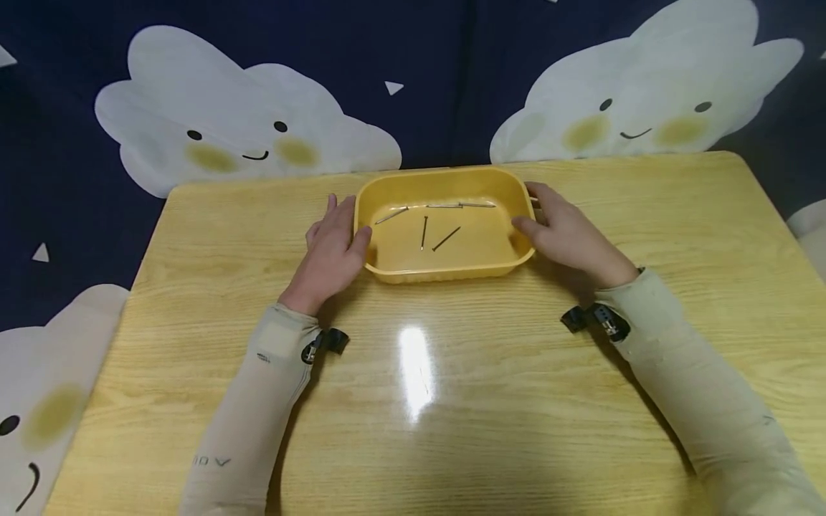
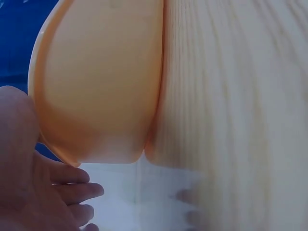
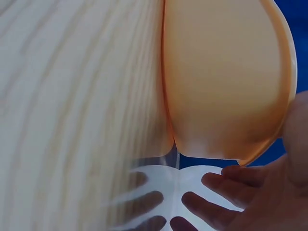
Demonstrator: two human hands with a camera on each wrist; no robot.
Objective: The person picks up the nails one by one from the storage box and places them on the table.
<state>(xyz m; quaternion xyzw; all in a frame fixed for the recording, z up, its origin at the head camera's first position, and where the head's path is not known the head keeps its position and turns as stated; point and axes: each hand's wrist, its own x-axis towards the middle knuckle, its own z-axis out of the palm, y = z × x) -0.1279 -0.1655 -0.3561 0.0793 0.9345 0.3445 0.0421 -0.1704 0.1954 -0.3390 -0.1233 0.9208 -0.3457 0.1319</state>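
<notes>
A yellow plastic basin [image 1: 445,271] stands on the wooden table, its base meeting the tabletop in both wrist views. Several thin metal nails [image 1: 424,233] lie scattered on its floor, some along the far side. My left hand [image 1: 332,251] holds the basin's left end, thumb over the rim and the other fingers outside. At the opposite end, my right hand [image 1: 568,233] grips the rim likewise, its thumb inside. Past the basin's wall [image 2: 101,86] in the left wrist view, the outer fingers spread out; the right wrist view shows the right fingers [image 3: 211,209] similarly spread.
The glossy wooden table [image 1: 490,401] carries a bright light reflection near its middle. Behind its far edge hangs a dark blue cloth [image 1: 445,93] printed with white smiling clouds. Small black devices [image 1: 606,322] are strapped at both sleeve cuffs.
</notes>
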